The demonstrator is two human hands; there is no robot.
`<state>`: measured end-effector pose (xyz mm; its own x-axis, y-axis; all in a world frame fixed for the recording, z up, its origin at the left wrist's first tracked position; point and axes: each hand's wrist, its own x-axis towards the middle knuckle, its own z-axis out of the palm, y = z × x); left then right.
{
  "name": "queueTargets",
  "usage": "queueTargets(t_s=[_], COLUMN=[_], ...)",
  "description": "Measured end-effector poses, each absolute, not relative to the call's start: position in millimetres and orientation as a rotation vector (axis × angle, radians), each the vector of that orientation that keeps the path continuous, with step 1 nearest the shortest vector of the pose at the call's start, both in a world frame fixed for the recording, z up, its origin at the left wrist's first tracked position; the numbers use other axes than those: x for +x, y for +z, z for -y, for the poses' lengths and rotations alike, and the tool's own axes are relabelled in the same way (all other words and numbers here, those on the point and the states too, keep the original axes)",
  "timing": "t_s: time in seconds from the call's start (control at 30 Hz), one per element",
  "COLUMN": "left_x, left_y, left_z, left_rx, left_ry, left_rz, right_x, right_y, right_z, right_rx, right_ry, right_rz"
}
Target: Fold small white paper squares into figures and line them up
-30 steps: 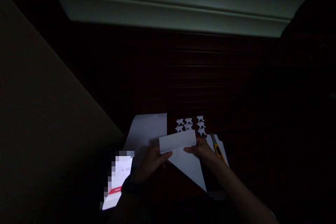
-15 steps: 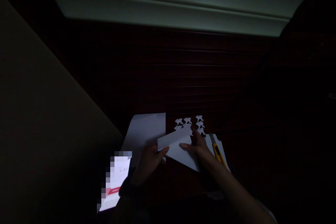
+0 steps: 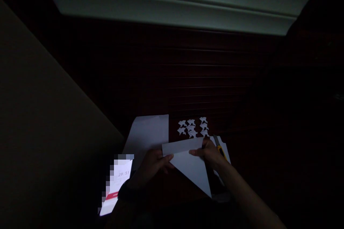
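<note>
Between my two hands is a white sheet of paper (image 3: 190, 164), folded on the diagonal, with a straight strip along its far edge and a point hanging toward me. My left hand (image 3: 156, 164) pinches its left corner, thumb on top. My right hand (image 3: 208, 152) grips the right end, its thumb lying on the paper near the crease. Just beyond are several small folded paper figures (image 3: 191, 128) in columns. A yellow utility knife (image 3: 221, 151) lies right of my right hand, on white paper pieces (image 3: 225, 146).
Larger white paper (image 3: 149, 130) lies at the left of the dark table. A lit phone screen (image 3: 119, 184) showing a timer stands by my left wrist. Dark slatted panelling (image 3: 201, 78) rises behind, with a pale wall (image 3: 40, 96) to the left.
The folded sheet has turned so its far edge lies more level and its point hangs lower, toward me. The figures behind it show more fully. Both hands keep their hold.
</note>
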<state>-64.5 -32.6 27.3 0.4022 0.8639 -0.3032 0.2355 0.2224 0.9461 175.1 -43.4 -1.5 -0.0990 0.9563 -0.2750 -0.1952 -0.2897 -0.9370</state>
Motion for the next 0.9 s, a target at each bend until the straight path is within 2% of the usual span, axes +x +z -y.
queueTargets(t_s=[0.43, 0.77, 0.9], left_x=[-66.8, -68.4, -66.2], left_y=[32.0, 48.0, 40.3], left_z=[37.4, 39.2, 39.6], left_rx=[1.298, 1.313, 1.288], left_ry=[0.560, 0.551, 0.644], left_rz=[-0.981, -1.017, -0.965], right_x=[175.1, 183.3, 180.4], right_y=[13.7, 14.7, 16.9], right_z=[50.7, 48.7, 49.4], right_rx=[-1.085, -1.068, -1.046], right_ry=[1.796, 1.852, 1.852], right_rz=[1.002, 1.052, 1.034])
